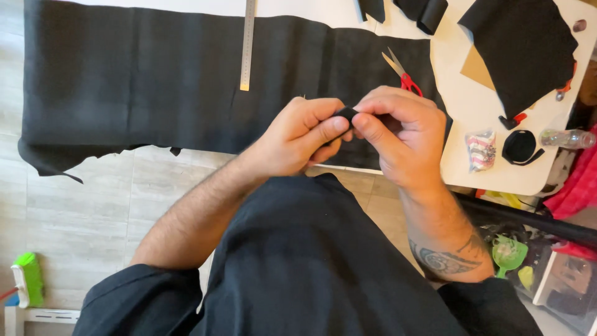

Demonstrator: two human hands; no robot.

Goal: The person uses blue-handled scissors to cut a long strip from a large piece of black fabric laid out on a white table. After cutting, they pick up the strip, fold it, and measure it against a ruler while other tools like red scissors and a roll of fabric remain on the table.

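My left hand (301, 134) and my right hand (401, 134) meet in front of my chest. Between their fingertips they pinch a small black piece of material (346, 113), mostly hidden by the fingers. Behind the hands a large black sheet of fabric (149, 81) lies over the white table (466, 106) and hangs off its left side. Red-handled scissors (401, 71) rest on the sheet just above my right hand. A long metal ruler (248, 43) lies across the sheet farther left.
More black pieces (522, 46) and a tan card lie at the table's right end, with a small black round piece (519, 147), a striped packet (481, 150) and a clear bottle (566, 138). Clutter fills the floor at right. A green object (28, 277) sits lower left.
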